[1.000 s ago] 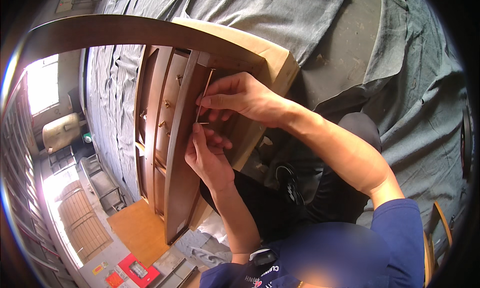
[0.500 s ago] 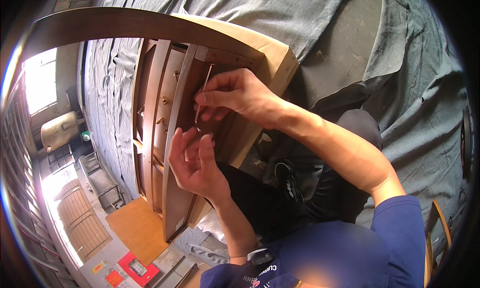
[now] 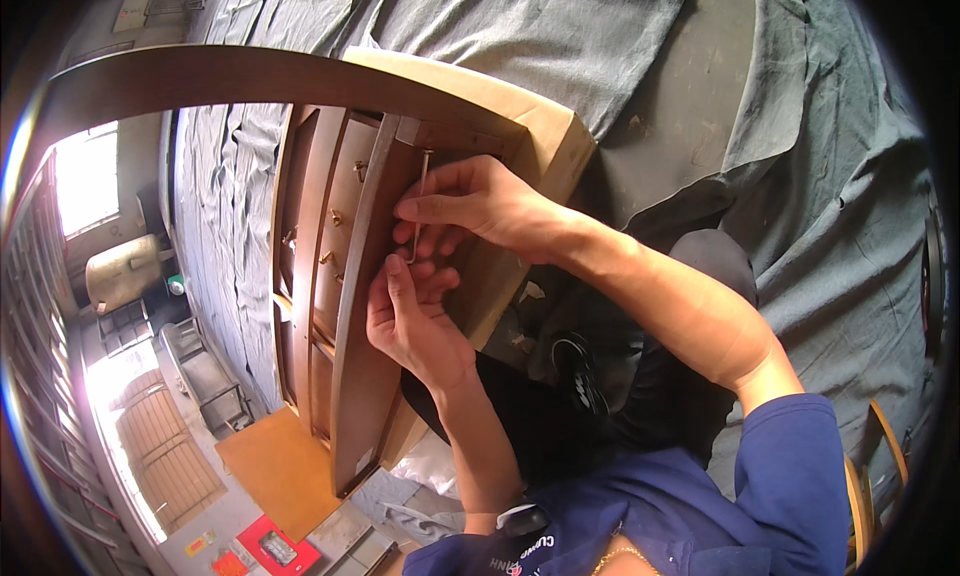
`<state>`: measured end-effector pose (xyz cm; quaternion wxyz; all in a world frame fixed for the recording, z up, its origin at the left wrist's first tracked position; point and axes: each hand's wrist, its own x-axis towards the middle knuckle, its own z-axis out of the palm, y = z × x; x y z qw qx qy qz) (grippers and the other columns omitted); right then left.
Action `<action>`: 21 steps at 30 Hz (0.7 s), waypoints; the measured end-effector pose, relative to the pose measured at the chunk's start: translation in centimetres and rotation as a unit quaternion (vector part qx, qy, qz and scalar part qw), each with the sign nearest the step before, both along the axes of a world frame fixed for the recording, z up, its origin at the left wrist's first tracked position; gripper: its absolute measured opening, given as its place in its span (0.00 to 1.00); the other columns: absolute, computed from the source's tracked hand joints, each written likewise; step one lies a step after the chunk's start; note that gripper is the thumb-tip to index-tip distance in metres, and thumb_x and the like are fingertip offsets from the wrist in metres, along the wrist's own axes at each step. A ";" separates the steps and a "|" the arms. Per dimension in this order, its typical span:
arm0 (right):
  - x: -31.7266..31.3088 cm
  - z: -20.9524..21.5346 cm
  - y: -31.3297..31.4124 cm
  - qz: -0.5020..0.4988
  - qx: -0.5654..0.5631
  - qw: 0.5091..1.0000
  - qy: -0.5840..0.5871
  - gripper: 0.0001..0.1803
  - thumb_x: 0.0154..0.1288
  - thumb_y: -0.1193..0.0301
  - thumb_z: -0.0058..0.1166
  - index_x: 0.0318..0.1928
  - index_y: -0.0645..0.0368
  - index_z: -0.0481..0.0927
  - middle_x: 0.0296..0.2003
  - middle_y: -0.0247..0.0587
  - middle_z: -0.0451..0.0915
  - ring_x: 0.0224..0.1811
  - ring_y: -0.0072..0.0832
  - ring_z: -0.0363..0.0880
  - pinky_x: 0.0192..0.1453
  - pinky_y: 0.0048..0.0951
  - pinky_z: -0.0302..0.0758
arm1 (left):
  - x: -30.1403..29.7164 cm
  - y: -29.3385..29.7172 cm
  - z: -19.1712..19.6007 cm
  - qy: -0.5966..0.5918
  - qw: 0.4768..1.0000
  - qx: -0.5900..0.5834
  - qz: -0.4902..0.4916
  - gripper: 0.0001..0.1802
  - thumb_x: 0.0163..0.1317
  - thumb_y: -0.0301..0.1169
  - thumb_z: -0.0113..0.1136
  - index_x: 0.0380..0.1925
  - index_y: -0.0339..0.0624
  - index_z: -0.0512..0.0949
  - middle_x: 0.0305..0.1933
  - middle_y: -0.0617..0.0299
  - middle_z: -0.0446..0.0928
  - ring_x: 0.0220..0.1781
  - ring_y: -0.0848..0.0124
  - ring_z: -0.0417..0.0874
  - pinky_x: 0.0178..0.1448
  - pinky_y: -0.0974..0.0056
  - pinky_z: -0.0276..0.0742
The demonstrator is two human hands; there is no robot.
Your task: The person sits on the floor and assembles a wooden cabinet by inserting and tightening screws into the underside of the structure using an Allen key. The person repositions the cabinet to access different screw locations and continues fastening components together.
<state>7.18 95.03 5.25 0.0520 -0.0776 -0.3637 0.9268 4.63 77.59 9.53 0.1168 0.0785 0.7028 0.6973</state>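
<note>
Grey cloth (image 3: pixel 520 36): we see it spread wide under everything. Wooden chair (image 3: pixel 345 276): lying on its side on the cloth, curved back rail uppermost, slats with small metal fittings facing us. Right hand (image 3: pixel 480 206): we find its fingers pinched together on a thin metal hex key (image 3: pixel 418 208), which stands upright against a chair slat. Left hand (image 3: pixel 415 321): just below, fingers loosely curled, fingertips touching the key's lower end.
</note>
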 end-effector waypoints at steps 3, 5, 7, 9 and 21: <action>0.3 0.6 0.5 0.022 -0.004 0.999 0.027 0.19 0.81 0.62 0.72 0.58 0.66 0.91 0.51 0.45 0.95 0.43 0.23 0.93 0.50 0.27 0.88 | -1.3 -1.9 -0.8 -0.229 0.949 0.205 -0.075 0.18 0.86 0.43 0.63 0.55 0.37 0.86 0.47 0.60 0.89 0.40 0.66 0.92 0.45 0.62 0.90; 0.2 0.7 0.7 0.037 0.000 0.999 0.037 0.21 0.81 0.62 0.71 0.61 0.67 0.90 0.52 0.47 0.95 0.43 0.23 0.93 0.50 0.27 0.89 | -1.8 -2.0 -1.5 -0.276 0.939 0.196 -0.056 0.22 0.87 0.46 0.61 0.58 0.36 0.84 0.48 0.59 0.89 0.41 0.64 0.93 0.46 0.60 0.91; 0.1 0.8 0.5 0.026 0.007 0.999 0.022 0.18 0.80 0.62 0.72 0.57 0.66 0.91 0.49 0.46 0.95 0.42 0.24 0.94 0.49 0.27 0.89 | -1.1 -1.9 -1.7 -0.236 0.962 0.136 -0.023 0.22 0.87 0.47 0.61 0.60 0.36 0.83 0.49 0.57 0.89 0.44 0.62 0.93 0.48 0.58 0.90; 0.4 0.0 0.9 0.010 0.017 1.000 -0.010 0.17 0.79 0.62 0.73 0.52 0.65 0.91 0.47 0.45 0.95 0.41 0.24 0.94 0.47 0.27 0.89 | 1.7 1.6 -0.3 -0.116 0.993 0.024 0.019 0.21 0.86 0.46 0.63 0.60 0.38 0.83 0.51 0.55 0.89 0.49 0.61 0.93 0.52 0.57 0.90; -0.4 0.5 -0.4 -0.011 0.011 0.999 -0.046 0.18 0.80 0.59 0.73 0.50 0.64 0.90 0.44 0.45 0.94 0.37 0.25 0.92 0.46 0.27 0.88 | 0.3 -1.2 -0.9 -0.152 0.983 0.102 0.019 0.15 0.83 0.40 0.68 0.55 0.38 0.86 0.46 0.56 0.90 0.42 0.65 0.92 0.48 0.59 0.89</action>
